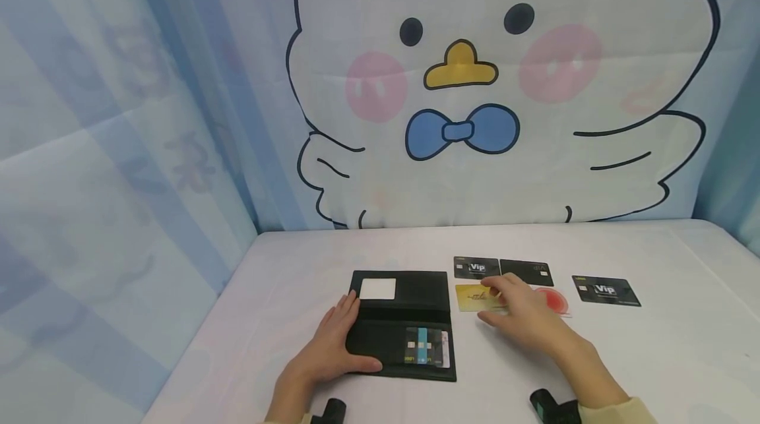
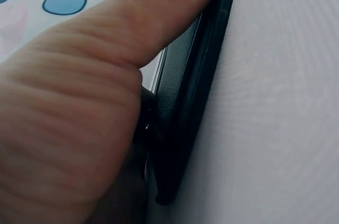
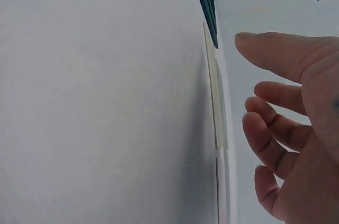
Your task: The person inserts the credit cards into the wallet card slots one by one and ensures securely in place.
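Note:
A black card wallet (image 1: 399,312) lies unfolded on the table, with a white card (image 1: 377,289) in its upper half and several overlapping cards (image 1: 423,346) in its lower half. My left hand (image 1: 332,338) rests along the wallet's left side, its thumb stretched over the lower edge. In the right wrist view, my right hand (image 3: 286,123) has thumb and fingers apart with nothing between them. From the head view it hovers over a gold card (image 1: 472,297), partly hiding it and a card with a red circle (image 1: 553,301).
Two black cards, one marked Vip (image 1: 477,268) and one turned around (image 1: 526,272), lie behind the gold card. Another black Vip card (image 1: 605,291) is apart on the right. A patterned curtain (image 1: 463,186) hangs behind the white-covered table (image 1: 683,358).

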Demonstrator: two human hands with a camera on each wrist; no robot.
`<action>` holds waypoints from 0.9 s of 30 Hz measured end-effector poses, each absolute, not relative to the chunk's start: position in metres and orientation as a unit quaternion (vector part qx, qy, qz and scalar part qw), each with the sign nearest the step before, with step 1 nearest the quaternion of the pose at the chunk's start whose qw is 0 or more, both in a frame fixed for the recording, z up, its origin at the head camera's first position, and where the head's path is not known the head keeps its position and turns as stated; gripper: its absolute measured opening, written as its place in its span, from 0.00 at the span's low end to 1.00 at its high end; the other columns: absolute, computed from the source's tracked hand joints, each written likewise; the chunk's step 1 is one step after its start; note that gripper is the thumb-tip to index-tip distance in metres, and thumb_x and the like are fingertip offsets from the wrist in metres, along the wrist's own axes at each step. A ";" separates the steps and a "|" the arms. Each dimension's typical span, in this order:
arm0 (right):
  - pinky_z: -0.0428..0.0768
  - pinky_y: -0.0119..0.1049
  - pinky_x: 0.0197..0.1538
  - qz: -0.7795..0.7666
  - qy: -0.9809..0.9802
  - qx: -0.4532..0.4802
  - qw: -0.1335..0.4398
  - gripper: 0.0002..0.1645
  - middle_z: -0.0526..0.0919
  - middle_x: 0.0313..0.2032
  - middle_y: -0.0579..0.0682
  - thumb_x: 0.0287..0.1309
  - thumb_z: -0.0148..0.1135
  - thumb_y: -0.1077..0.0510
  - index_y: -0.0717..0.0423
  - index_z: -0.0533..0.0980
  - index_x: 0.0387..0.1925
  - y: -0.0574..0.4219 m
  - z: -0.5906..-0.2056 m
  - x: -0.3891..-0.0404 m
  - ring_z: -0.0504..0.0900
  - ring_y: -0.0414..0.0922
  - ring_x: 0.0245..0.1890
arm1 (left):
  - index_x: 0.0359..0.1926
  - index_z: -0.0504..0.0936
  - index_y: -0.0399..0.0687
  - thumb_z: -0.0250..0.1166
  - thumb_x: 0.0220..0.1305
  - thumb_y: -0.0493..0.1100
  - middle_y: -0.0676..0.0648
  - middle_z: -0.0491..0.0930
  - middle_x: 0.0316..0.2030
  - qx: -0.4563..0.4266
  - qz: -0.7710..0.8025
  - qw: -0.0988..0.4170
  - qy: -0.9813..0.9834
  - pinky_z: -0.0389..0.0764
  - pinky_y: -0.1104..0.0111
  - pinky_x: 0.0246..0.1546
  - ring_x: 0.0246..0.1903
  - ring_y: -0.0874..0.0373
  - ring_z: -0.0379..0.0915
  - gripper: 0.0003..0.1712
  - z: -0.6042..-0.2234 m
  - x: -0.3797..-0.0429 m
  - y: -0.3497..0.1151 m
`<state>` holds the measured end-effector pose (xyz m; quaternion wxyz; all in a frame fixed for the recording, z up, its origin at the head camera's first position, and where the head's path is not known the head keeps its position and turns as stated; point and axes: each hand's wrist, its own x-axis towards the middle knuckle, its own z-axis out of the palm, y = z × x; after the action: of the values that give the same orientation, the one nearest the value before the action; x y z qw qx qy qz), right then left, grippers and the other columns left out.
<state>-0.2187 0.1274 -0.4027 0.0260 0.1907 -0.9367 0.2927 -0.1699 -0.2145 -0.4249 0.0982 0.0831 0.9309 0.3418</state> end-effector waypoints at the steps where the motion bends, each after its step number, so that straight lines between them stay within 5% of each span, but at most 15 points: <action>1: 0.78 0.53 0.47 0.286 -0.939 0.188 0.030 0.32 0.78 0.45 0.52 0.53 0.77 0.54 0.63 0.77 0.57 0.129 -0.403 -0.220 0.78 0.50 0.44 | 0.78 0.53 0.34 0.80 0.45 0.63 0.38 0.45 0.79 0.083 0.342 0.098 0.931 0.39 0.48 0.75 0.78 0.43 0.36 0.70 -0.425 -0.170 -0.215; 11: 0.68 0.71 0.48 0.233 -0.960 0.151 0.033 0.36 0.76 0.54 0.65 0.54 0.74 0.47 0.62 0.76 0.60 0.142 -0.406 -0.228 0.73 0.65 0.51 | 0.77 0.53 0.33 0.80 0.46 0.63 0.38 0.45 0.79 0.087 0.350 0.102 0.927 0.39 0.48 0.75 0.77 0.42 0.36 0.69 -0.424 -0.170 -0.215; 27: 0.57 0.77 0.55 0.207 -0.967 0.149 -0.008 0.34 0.74 0.55 0.66 0.54 0.76 0.44 0.59 0.78 0.55 0.150 -0.407 -0.239 0.64 0.70 0.57 | 0.78 0.52 0.33 0.80 0.47 0.62 0.37 0.44 0.79 0.088 0.357 0.105 0.924 0.38 0.47 0.75 0.77 0.42 0.35 0.69 -0.423 -0.170 -0.215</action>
<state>-0.2394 0.1499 -0.4069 -0.0079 0.1486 -0.9669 0.2073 -0.1695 -0.2150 -0.4231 0.1052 0.0885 0.9240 0.3568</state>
